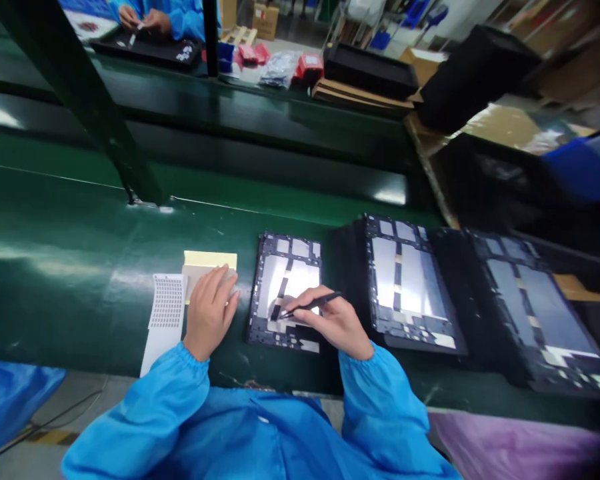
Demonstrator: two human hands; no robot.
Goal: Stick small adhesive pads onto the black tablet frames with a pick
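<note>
A dark tablet frame (pixel 286 267) with a silvery inside lies flat on the green belt in front of me. My right hand (pixel 335 323) rests on its lower right part and pinches black tweezers (pixel 310 306), whose tip touches the lower middle of the frame. My left hand (pixel 210 310) lies flat, fingers together and stretched, on a yellow-edged sheet (pixel 210 261) just left of the frame. A white perforated sticker sheet (pixel 167 303) lies beside that hand.
Two stacks of similar frames (pixel 405 280) (pixel 540 313) stand to the right. A dark green post (pixel 80 93) rises at the back left. Across the belt another person's hands (pixel 143 19) work over a black tray. Boxes and red bags sit at the far side.
</note>
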